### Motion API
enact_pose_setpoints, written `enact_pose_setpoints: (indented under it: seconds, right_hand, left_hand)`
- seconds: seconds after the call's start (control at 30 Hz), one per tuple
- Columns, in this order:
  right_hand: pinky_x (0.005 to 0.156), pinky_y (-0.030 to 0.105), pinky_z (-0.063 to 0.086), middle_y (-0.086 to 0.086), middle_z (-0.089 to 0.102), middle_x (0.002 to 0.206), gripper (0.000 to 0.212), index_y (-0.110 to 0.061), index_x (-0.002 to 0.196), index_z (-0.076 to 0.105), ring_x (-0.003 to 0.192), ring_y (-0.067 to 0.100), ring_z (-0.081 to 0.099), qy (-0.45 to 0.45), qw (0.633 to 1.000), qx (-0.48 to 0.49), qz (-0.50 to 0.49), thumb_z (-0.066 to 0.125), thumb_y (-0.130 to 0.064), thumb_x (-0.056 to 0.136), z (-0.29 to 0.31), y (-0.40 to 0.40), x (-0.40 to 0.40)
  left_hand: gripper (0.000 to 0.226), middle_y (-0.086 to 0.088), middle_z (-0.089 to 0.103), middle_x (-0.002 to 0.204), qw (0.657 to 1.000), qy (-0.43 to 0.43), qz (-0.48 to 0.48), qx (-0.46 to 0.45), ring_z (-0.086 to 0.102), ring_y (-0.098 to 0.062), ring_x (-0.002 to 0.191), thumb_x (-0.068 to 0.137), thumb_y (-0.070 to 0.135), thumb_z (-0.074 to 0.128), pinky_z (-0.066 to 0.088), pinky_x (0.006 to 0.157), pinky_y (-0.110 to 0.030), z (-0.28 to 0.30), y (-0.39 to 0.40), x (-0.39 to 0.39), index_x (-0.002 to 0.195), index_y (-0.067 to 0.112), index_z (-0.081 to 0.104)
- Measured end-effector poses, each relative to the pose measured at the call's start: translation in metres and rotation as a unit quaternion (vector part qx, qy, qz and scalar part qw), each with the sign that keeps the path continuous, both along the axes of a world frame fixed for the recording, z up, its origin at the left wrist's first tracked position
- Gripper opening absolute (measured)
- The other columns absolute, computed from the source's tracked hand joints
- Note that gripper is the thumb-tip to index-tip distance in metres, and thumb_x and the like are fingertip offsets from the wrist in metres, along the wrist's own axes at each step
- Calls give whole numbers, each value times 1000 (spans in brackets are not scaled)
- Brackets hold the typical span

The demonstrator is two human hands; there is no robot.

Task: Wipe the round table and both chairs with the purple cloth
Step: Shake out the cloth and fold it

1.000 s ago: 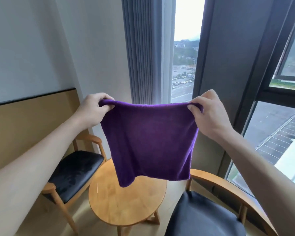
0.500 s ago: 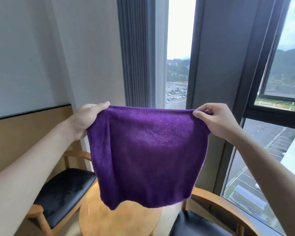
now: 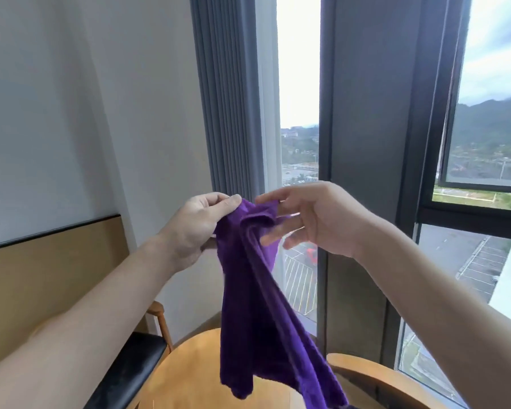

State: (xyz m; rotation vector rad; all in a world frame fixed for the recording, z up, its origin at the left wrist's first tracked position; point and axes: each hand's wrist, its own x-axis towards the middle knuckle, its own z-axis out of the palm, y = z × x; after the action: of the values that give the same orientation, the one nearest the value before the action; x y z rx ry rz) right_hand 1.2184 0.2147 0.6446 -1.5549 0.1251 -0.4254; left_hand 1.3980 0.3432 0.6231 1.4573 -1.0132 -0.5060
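Purple cloth (image 3: pixel 257 305) is up in the air in front of the window (image 3: pixel 300 143), bunched together at the top and hanging down in long folds; its lower end dangles over the round table (image 3: pixel 189 376) without clearly touching it (hard to say from this angle, the cloth covers that bit). Left hand (image 3: pixel 195 228) pinches the top left corner of the cloth, thumb and fingertips closed on the fabric; right hand (image 3: pixel 316 219) is just beside it, pinching the other gathered top edge between thumb and forefinger while the remaining fingers (image 3: pixel 278 236) stick out loose and mostly straight behind the cloth; the two hands sit near each other, nearly touching at the cloth's top. Round table is light wood and sits low in the middle of the frame; one chair (image 3: pixel 130 367) with a black seat and wooden arm is on the left against the wood wall panel (image 3: pixel 53 273), the other chair (image 3: pixel 375 376) shows only its curved wooden backrest at lower right; both chairs sit right next to the table. Grey curtain (image 3: pixel 227 93) hangs left of the glass; outside you can see a parking lot and hills.
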Motion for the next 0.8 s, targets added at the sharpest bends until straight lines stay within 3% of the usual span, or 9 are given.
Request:
enact_pose_setpoints:
  seconds: [0.07,0.13,0.2,0.33,0.43,0.5,0.6,0.7,0.8]
  right_hand:
    - [54,34,58,32,70,105,48,8,116,64,78,41,74,-1,999,-45,-3,26,13,88,10,13,4]
    - [55,36,59,35,67,110,53,6,123,61,79,40,74,-5,997,-75,-22,25,16,84,14,18,5]
    - [59,39,60,27,68,111,52,1,130,58,78,34,75,2,994,-105,-21,33,16,88,14,20,5]
    - [73,37,60,8,77,91,54,-15,136,54,83,21,74,-39,950,-265,-163,49,8,87,-7,4,8]
    - [98,28,45,-13,60,128,67,-36,143,48,118,2,55,29,908,-384,-169,81,-35,84,-28,-14,4]
    - [103,31,44,-16,61,126,56,-35,128,60,121,2,54,128,900,-405,-97,83,-49,79,-42,-20,5]
    - [81,40,53,-1,67,87,21,-12,88,64,81,13,62,133,897,-406,-119,77,-27,87,-56,-26,10]
    - [59,25,43,-1,61,73,22,-13,83,54,61,9,54,104,927,-331,-140,76,-18,88,-56,-28,6]
    - [57,21,48,4,71,77,17,-12,91,57,61,9,63,65,947,-295,-112,75,-13,90,-44,-21,1]
  left_hand:
    - [65,-16,74,96,997,-24,-69,5,69,-23,82,74,65,78,56,75,-38,6,2,-7,107,9,70]
    - [94,-19,71,117,990,-58,-127,28,71,-28,101,58,66,89,57,91,-41,10,6,-9,126,7,61]
    - [75,-13,73,115,986,-102,-125,34,71,-27,106,67,42,95,59,90,-34,11,10,-7,126,10,61]
    - [26,-11,76,106,988,-127,-82,9,72,-23,99,92,1,68,60,83,-28,7,14,-7,117,3,67]
    - [22,-15,75,108,990,-118,-76,19,73,-24,95,99,-4,57,61,83,-31,1,17,-6,118,1,68]
    - [23,-16,75,106,992,-100,-73,21,72,-24,92,101,-3,54,62,80,-32,-4,17,-3,119,1,67]
    - [22,-9,75,97,991,-99,-71,52,71,-20,85,105,1,51,59,73,-33,-10,19,4,117,5,68]
    - [19,-6,72,93,983,-127,-65,114,69,-18,80,108,8,46,58,69,-38,-19,24,14,115,10,65]
    - [17,-1,69,85,973,-164,-67,146,65,-12,70,109,10,45,53,56,-28,-19,24,19,110,12,62]
